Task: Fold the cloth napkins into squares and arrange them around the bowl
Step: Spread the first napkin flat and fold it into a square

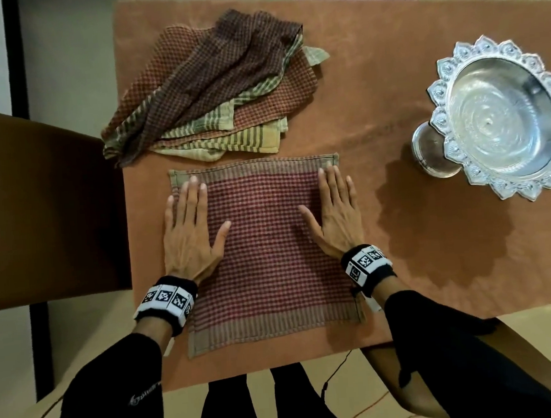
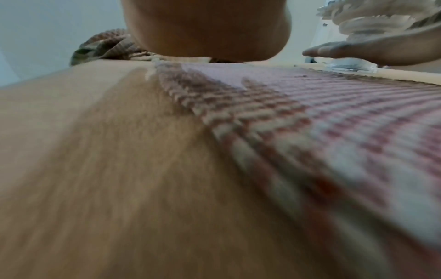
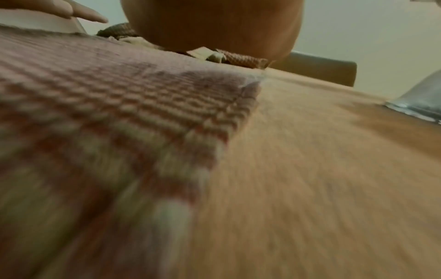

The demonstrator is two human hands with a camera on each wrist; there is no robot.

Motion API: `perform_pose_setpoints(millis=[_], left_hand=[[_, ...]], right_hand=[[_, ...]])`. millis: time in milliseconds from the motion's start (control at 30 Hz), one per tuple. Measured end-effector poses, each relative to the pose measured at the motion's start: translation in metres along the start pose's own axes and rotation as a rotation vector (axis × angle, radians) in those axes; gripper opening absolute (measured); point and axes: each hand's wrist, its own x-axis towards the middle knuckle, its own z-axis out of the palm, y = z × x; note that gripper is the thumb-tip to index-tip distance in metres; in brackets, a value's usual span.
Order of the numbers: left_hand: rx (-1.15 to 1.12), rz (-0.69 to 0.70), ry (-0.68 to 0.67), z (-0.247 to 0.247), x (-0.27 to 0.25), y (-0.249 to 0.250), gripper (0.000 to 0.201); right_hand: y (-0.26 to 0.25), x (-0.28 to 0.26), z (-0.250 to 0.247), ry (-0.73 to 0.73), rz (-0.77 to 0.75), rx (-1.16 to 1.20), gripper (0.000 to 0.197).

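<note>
One table (image 1: 391,109) carried everything I logged. A checked napkin (image 1: 267,251) lay spread flat at its near edge; the napkin pile (image 1: 213,89) sat beyond it, the bowl (image 1: 502,118) well right. Left hand (image 1: 190,227) and right hand (image 1: 333,217) pressed flat, fingers straight, on the napkin's side edges.

Spread napkin (image 1: 267,251): coarse waffle-weave cloth, matt. Napkin pile (image 1: 214,92): similar rough cloth. Bowl (image 1: 502,118): shiny embossed metal. Table (image 1: 389,80): matt wood.

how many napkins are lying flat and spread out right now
1: the red checked napkin spread under both hands near the table's front edge. The rest sit in a crumpled pile behind it; layers there may hide more.
</note>
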Motion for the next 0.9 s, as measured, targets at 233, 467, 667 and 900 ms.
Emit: perform_pose_setpoints(millis=[233,467,667,900], left_hand=[[0.046,-0.002,-0.071,0.005,0.027,-0.034,0.083],[-0.133,-0.097,0.136,-0.021,0.052,-0.029,0.048],[-0.006,-0.086,0.012,-0.048,0.093,-0.048,0.027],[0.080,-0.052,-0.177,-0.067,0.110,-0.053,0.010]], right_hand=[[0.034,0.039,0.002,-0.055,0.075,-0.024,0.082],[0.034,0.059,-0.031,0.068,0.096,0.166,0.049],[0.040,0.107,-0.073,-0.057,0.064,0.030,0.013],[0.039,0.122,-0.087,-0.223,0.101,0.021,0.009]])
